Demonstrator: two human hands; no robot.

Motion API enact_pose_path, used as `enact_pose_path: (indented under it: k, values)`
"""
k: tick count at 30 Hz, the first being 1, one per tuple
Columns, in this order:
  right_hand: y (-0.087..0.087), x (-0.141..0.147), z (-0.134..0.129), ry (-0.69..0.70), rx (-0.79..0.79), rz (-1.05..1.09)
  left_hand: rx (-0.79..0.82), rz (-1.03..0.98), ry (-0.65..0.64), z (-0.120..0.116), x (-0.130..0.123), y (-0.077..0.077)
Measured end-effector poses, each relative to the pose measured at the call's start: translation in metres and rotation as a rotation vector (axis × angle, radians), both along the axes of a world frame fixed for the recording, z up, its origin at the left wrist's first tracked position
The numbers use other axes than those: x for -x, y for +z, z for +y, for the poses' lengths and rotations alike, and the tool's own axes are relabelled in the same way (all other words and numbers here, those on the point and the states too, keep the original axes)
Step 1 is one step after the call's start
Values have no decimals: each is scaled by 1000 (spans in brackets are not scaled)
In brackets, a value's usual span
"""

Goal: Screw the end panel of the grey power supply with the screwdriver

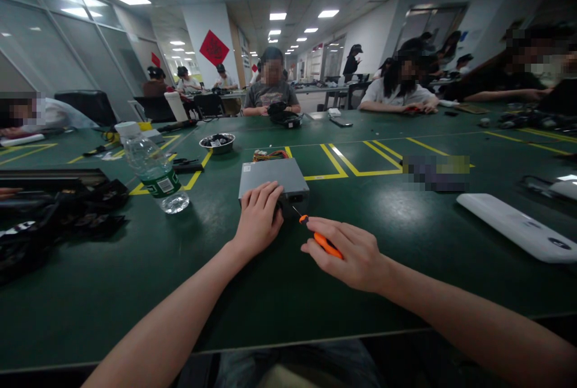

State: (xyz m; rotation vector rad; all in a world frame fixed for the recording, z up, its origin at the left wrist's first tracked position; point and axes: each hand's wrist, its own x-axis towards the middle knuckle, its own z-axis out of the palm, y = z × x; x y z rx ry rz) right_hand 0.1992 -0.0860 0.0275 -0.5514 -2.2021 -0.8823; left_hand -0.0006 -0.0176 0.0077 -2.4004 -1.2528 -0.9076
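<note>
A grey metal computer power supply (283, 173) lies on the green table, its socket side facing me and a bundle of coloured wires (270, 155) at its back. My left hand (259, 217) grips its near left edge, fingers over the top and thumb down by the front. In my right hand (349, 251) is a screwdriver with an orange and black handle (328, 245), closed between thumb and fingers. Its thin shaft points up and left at the front face, near the socket. Whether the tip touches the case I cannot tell.
To the left stands a water bottle (155, 172), with dark metal parts (58, 202) beyond it. Behind the power supply is a metal bowl (217, 144) of small parts. A long white device (518, 226) lies at right. Several people sit around the table.
</note>
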Motion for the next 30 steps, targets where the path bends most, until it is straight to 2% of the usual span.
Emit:
enact_pose_path:
  k: [7, 13, 18, 26, 30]
  values:
    - [-9, 7, -2, -12, -18, -67, -10, 5, 4, 2, 0, -1]
    - [-1, 3, -2, 5, -5, -31, -3, 16, 4, 0, 0, -1]
    - [-2, 8, -4, 49, 41, -27, -6, 18, 6, 1, 1, -1]
    - [6, 3, -4, 26, -12, 0, -1, 11, 4, 0, 1, -1]
    - [0, 7, -3, 56, 24, -19, 0, 5, -1, 1, 0, -1]
